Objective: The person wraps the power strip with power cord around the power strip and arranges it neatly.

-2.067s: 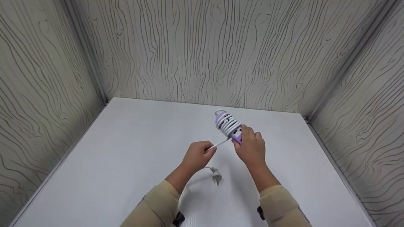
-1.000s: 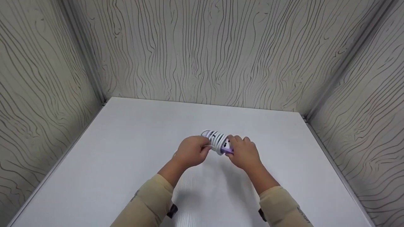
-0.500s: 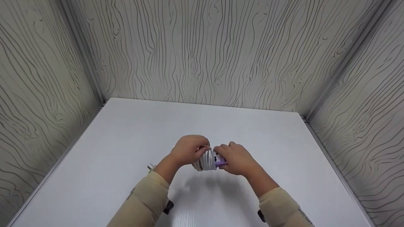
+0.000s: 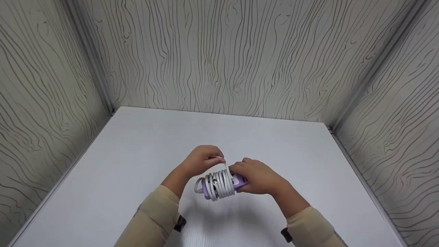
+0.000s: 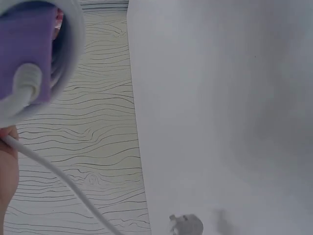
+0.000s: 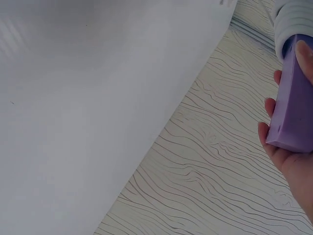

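Note:
A purple power strip (image 4: pixel 206 188) is held above the table, with its white cord (image 4: pixel 221 185) wound round it in several turns. My right hand (image 4: pixel 259 176) grips the strip's right end; in the right wrist view, fingers and thumb curl about the purple body (image 6: pixel 293 107). At the upper left of the strip, my left hand (image 4: pixel 202 159) pinches the cord where it leaves the last turn. The left wrist view shows the free cord (image 5: pixel 73 188) running down from that hand, and the plug (image 5: pixel 187 225) near the bottom edge.
The white table (image 4: pixel 147 137) lies beneath both hands. Wood-patterned panels (image 4: pixel 212 58) enclose it at the back and on both sides, with grey metal posts (image 4: pixel 91 58) in the corners.
Both hands have brought the power strip left and nearer the body, and it now lies almost level. The left hand has moved from below the strip to above it, carrying the cord.

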`<action>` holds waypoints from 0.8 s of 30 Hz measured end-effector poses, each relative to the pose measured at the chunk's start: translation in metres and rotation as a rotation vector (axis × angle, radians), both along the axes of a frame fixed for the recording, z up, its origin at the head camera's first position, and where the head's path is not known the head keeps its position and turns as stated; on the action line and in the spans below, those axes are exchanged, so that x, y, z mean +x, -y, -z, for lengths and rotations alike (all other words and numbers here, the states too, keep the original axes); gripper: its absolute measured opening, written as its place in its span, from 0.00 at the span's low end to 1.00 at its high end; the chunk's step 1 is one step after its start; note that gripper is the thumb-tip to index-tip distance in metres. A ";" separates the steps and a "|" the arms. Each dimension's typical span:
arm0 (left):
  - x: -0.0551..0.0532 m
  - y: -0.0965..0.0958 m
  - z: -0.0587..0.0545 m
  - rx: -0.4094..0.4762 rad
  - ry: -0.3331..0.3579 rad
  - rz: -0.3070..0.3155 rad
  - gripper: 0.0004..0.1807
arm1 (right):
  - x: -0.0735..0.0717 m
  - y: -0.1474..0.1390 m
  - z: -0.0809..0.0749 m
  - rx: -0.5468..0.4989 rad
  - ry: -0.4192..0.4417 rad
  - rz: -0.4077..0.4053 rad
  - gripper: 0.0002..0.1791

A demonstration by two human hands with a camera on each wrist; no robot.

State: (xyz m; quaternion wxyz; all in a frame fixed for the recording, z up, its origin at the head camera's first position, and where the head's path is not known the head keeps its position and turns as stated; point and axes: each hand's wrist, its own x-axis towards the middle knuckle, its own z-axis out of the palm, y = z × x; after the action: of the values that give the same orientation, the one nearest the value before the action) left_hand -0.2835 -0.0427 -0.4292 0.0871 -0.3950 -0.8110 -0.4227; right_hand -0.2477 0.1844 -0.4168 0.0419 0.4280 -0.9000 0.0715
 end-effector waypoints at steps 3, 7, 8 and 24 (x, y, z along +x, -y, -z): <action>0.000 0.001 0.001 0.049 0.103 0.012 0.07 | 0.002 0.001 -0.004 -0.018 0.004 -0.017 0.27; 0.002 0.002 0.001 0.088 0.231 0.004 0.06 | 0.005 0.003 -0.011 -0.060 0.024 -0.044 0.27; 0.004 0.002 -0.003 0.100 0.260 0.006 0.06 | 0.005 0.004 -0.012 -0.072 0.031 -0.051 0.27; 0.000 0.001 0.004 0.450 0.516 0.236 0.08 | 0.011 0.007 -0.035 -0.261 0.091 -0.049 0.29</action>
State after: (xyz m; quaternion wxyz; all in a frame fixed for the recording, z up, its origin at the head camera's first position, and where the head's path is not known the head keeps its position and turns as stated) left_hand -0.2833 -0.0432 -0.4334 -0.0850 -0.3371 -0.6416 -0.6837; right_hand -0.2365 0.1774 -0.3818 0.0544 0.4373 -0.8732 0.2081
